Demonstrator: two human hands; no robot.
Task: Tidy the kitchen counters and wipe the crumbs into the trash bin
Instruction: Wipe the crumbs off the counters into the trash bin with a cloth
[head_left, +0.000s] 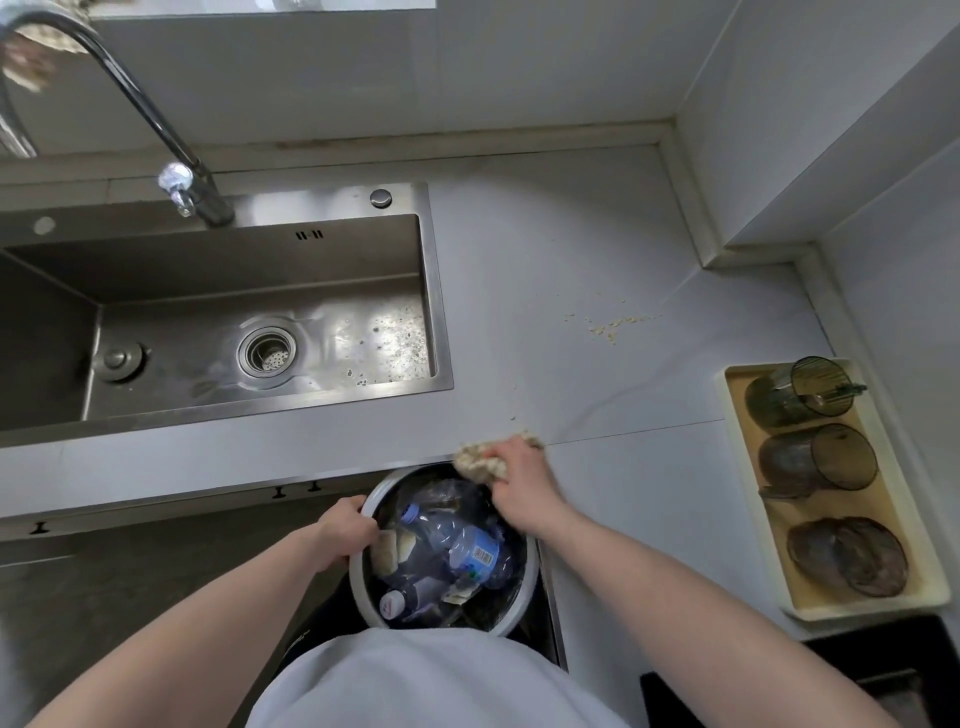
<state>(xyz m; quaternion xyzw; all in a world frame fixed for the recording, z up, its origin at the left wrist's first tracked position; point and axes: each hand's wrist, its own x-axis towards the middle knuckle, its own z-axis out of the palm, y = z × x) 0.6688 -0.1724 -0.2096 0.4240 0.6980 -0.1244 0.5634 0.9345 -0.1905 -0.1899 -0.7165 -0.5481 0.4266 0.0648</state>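
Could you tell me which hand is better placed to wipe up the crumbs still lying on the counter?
Right. The right hand already grips the cloth at the counter edge, on the crumbs' side. The left hand holds the trash bin rim.

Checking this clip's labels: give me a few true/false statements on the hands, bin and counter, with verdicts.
1. The left hand grips the trash bin by its rim. True.
2. The right hand holds a cloth at the counter edge above the bin. True.
3. All crumbs are gone from the counter. False: a scatter remains near the wall.
4. The tray sits inside the sink. False: it is on the counter at the right.
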